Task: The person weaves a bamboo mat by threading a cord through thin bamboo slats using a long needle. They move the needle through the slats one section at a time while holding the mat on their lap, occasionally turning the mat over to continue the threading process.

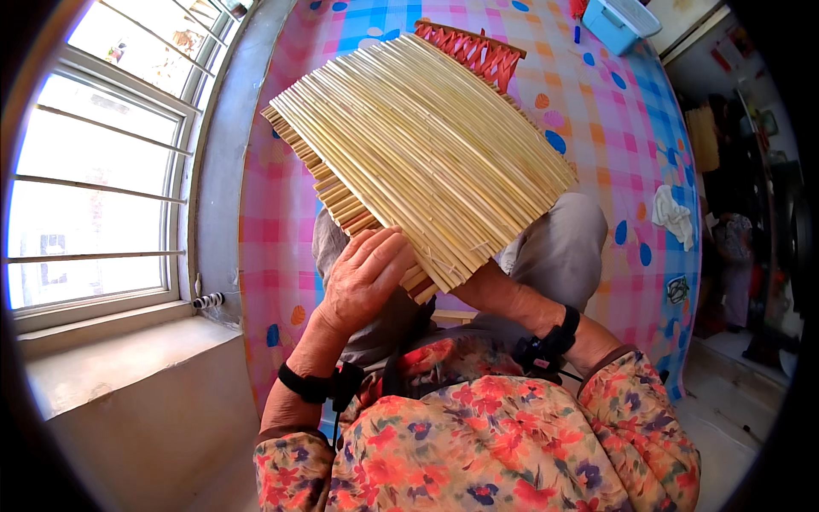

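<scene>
A stiff mat of straw-coloured stalks, laid side by side, slopes across my lap. Beneath its left edge, the cut ends of a second layer of stalks show, running crosswise. My left hand is closed on the mat's near left edge, fingers curled over the rim. Under the near right corner goes my right hand; its fingers are hidden by the mat. Past the far edge lies a red woven lattice strip with a brown stick along its top, partly covered by the mat.
I sit on a bed with a checked, bright-coloured sheet. A barred window and its ledge are on the left. A light-blue plastic box stands at the far right, and a white cloth lies near the right edge.
</scene>
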Demonstrator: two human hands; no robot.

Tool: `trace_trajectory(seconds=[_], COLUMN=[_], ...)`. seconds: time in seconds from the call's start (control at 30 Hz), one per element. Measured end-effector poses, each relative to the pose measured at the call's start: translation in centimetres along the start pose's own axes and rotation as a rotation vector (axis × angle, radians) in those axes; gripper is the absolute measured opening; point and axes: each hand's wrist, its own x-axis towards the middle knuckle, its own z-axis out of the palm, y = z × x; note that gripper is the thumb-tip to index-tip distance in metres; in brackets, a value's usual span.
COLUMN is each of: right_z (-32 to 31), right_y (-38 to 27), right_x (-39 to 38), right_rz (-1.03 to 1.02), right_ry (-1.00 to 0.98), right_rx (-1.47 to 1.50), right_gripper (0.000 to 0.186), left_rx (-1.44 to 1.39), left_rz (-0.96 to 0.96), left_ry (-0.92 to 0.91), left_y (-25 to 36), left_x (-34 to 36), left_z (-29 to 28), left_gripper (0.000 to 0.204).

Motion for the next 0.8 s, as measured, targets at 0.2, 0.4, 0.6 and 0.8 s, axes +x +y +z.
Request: trace_trajectory(seconds=[0.2, 0.4, 0.6, 0.8], right_z=[-3.8, -4.3, -4.1, -5.9], right_y=[-3.3, -4.5, -5.6, -7.9], right_x=[-3.0, -3.7, -4.2, -3.4], right_rz=[0.688, 0.766, 0.729, 0.340], right_ry=[-0.287, -0.126, 0.147, 0.233], right_rx=[1.162, 1.311, 1.101, 0.321], right_gripper=[0.031, 0.027, 0.013, 0.013], left_rx=[0.022, 0.007, 0.046, 0.054], left_rz=[-0.028, -0.048, -0.015, -0.012], left_ry=[0.008, 0.022, 0.034, 0.057], left_y=[0.0, 0.3, 0.4, 0.3], left_x=[-0.6, -0.3, -0.4, -1.4], left_z=[0.2, 0.4, 0.6, 1.1], left_gripper=[0.033, 0.033, 0.034, 0.035])
